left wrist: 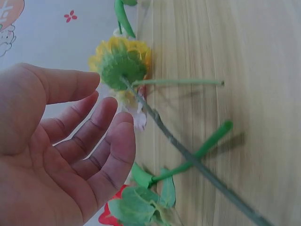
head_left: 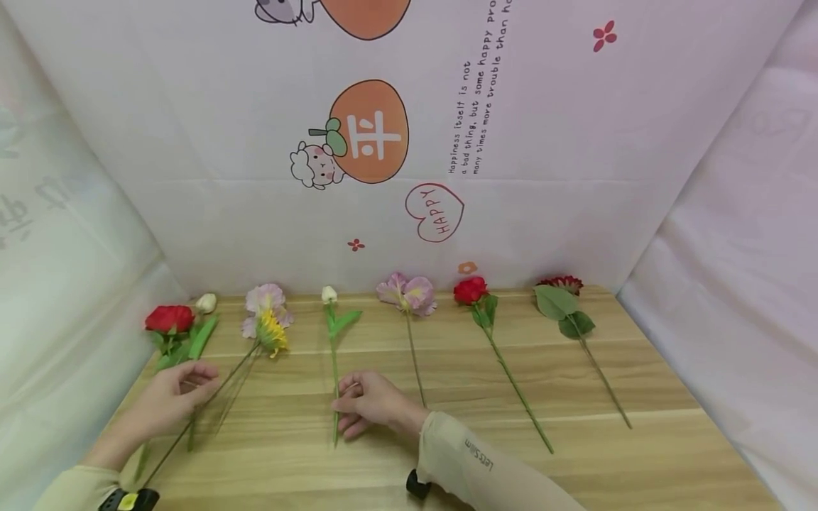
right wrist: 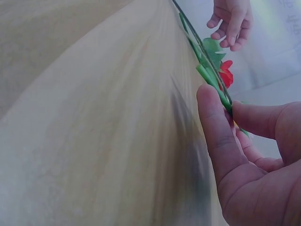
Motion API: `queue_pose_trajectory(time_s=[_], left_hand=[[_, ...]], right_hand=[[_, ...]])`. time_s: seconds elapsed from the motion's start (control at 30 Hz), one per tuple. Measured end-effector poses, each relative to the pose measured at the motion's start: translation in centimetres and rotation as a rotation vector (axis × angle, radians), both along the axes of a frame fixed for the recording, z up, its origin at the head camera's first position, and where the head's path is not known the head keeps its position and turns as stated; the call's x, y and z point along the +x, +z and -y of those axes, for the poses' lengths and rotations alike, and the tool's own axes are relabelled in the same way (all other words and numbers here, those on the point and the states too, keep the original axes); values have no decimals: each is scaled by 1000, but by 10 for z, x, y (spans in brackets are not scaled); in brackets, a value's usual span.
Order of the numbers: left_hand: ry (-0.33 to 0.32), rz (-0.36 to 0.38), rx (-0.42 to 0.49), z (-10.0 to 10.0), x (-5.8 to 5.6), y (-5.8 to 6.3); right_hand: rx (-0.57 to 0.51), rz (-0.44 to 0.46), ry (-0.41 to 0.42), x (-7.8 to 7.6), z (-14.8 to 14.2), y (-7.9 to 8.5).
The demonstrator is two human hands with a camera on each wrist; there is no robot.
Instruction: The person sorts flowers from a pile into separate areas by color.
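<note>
My right hand pinches the lower green stem of a white tulip between thumb and fingers, the bloom pointing to the back edge. In the right wrist view, the green stem runs between thumb and finger. My left hand is at the left, its fingers loosely bent with nothing in them. Beside it slants the dark stem of a yellow sunflower, whose head overlaps a lilac flower. In the left wrist view the sunflower shows its green back just past my fingertips.
A red rose and another white tulip lie at the far left. Right of my right hand lie a lilac flower, a red rose and a dark red flower. A printed cloth stands behind the wooden table.
</note>
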State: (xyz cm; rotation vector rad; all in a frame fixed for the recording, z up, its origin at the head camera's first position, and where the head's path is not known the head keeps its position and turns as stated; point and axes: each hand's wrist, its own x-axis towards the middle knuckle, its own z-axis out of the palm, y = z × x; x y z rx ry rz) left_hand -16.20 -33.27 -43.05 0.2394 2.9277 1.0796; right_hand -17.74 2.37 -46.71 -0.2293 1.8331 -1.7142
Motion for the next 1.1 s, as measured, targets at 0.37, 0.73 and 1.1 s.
queue_pose_trajectory(time_s=[0.37, 0.73, 1.1], left_hand=[[48, 20, -51, 24, 0, 1], [61, 104, -56, 37, 0, -6], [21, 211, -18, 33, 3, -13]], right_hand=[[-4, 14, 5, -3, -1, -1], [-4, 23, 8, -2, 1, -1], [-38, 4, -9, -1, -3, 4]])
